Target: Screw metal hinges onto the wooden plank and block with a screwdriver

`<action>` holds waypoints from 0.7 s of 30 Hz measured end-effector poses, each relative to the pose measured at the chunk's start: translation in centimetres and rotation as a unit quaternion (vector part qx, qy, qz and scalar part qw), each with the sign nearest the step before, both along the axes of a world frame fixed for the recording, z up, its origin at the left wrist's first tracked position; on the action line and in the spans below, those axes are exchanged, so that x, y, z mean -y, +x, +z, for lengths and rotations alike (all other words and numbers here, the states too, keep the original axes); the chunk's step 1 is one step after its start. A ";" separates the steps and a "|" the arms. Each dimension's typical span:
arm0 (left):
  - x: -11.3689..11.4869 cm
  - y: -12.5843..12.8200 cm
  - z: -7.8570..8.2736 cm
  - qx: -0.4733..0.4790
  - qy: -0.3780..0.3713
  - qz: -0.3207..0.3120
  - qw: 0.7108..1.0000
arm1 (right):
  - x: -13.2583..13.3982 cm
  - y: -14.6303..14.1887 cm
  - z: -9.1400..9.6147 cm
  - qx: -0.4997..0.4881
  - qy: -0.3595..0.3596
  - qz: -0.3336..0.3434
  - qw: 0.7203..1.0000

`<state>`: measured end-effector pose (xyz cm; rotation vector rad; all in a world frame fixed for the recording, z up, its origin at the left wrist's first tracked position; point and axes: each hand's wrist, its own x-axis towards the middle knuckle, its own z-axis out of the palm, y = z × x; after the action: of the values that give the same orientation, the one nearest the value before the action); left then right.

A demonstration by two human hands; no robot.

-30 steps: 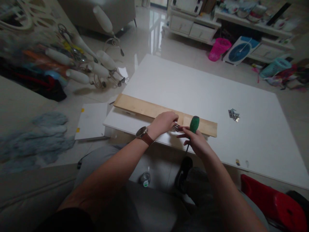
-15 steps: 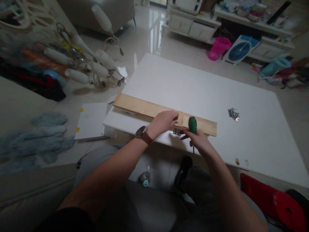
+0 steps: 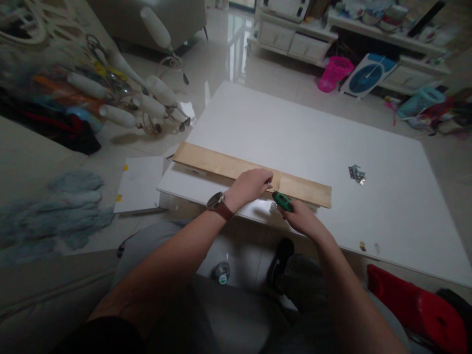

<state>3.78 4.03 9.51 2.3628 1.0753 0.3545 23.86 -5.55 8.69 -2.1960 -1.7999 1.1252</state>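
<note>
left fingers (image 3: 267,183) bent downward, right fingers (image 3: 289,218) curled closed, forearms (image 3: 180,253) converging.

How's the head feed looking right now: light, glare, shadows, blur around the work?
Head view: dim light overall, with glare on the tiled floor beyond the white board; a soft shadow on the board below the wooden plank; the metal part beside the green handle too soft for detail; clutter toward the left edge smeared.
</note>
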 end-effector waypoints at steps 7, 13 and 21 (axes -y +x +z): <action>0.0 0.0 0.1 -0.004 0.002 0.000 1.000 | 0.3 0.2 -0.4 0.007 -0.008 0.018 1.000; 0.0 0.0 -0.1 -0.004 0.002 -0.003 1.000 | 0.6 0.7 -1.1 0.031 -0.001 0.008 0.999; 0.0 0.0 0.1 -0.013 0.001 -0.003 1.000 | 0.7 1.0 -1.0 0.075 -0.022 0.042 0.996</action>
<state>3.79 4.00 9.66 2.3770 1.0798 0.3244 24.89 -6.24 7.72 -2.3083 -1.9618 1.0496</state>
